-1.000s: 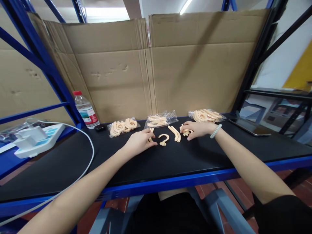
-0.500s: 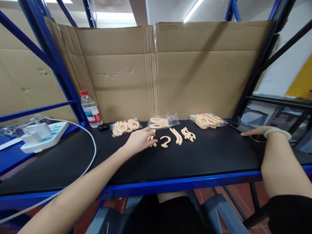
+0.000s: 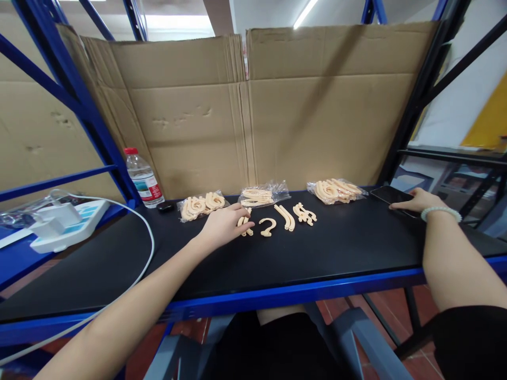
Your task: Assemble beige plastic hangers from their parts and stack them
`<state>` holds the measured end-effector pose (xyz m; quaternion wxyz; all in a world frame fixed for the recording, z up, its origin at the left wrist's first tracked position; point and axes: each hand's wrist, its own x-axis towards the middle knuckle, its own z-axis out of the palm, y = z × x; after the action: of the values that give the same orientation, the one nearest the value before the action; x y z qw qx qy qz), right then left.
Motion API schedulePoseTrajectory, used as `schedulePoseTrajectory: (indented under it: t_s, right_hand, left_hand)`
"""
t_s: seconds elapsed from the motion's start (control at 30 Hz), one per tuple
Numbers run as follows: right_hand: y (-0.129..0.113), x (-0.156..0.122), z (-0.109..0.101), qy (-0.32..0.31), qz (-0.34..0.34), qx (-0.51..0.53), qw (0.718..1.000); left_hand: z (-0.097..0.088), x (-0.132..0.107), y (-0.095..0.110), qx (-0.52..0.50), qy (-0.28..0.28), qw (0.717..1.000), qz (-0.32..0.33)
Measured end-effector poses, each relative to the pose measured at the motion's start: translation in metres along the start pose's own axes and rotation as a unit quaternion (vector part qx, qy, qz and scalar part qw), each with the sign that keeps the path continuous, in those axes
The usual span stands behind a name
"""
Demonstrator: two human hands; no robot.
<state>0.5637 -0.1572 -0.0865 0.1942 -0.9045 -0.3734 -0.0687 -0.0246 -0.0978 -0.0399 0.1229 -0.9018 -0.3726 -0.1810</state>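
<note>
Cream-coloured, slim curved pieces [image 3: 284, 218] lie mid-scene in loose groups on the wide black tabletop [image 3: 277, 261], with tall brown cardboard panels [image 3: 332, 116] along its far side. The person's left hand [image 3: 224, 223] arches over the leftmost loose pieces [image 3: 249, 231]; I can't tell whether it grips them. At right, the right hand [image 3: 423, 200] touches a dark, flat, phone-like slab [image 3: 390, 194], its hold equally unclear. Clear plastic bags [image 3: 337, 191] of similar pieces sit farther back. One hook-shaped piece [image 3: 266, 234] lies just beside the left fingertips.
</note>
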Motion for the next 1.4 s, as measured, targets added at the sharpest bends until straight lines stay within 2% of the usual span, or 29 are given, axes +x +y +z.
schedulePoseTrajectory:
  t_s: [0.1, 0.3, 0.53, 1.0, 1.4]
  right_hand:
    - [-0.014, -0.015, -0.008, -0.017, 0.039, -0.022, 0.999]
    - [-0.031, -0.033, -0.017, 0.041, 0.045, -0.035, 0.998]
    - [-0.032, -0.034, -0.017, 0.070, 0.048, -0.025, 0.996]
    - [-0.029, -0.035, -0.020, 0.073, 0.041, -0.006, 0.996]
    - [-0.033, -0.039, -0.022, 0.031, 0.063, -0.019, 0.997]
  left_hand:
    - [-0.002, 0.000, 0.001, 0.003, -0.002, 1.000, -0.003]
    - [-0.002, 0.000, 0.003, 0.005, -0.002, 1.000, -0.004]
    - [-0.004, 0.000, 0.004, 0.011, -0.007, 1.000, -0.005]
    - [-0.004, 0.000, 0.004, 0.009, -0.009, 1.000, 0.001]
    - [-0.005, 0.000, 0.005, 0.015, -0.010, 1.000, -0.003]
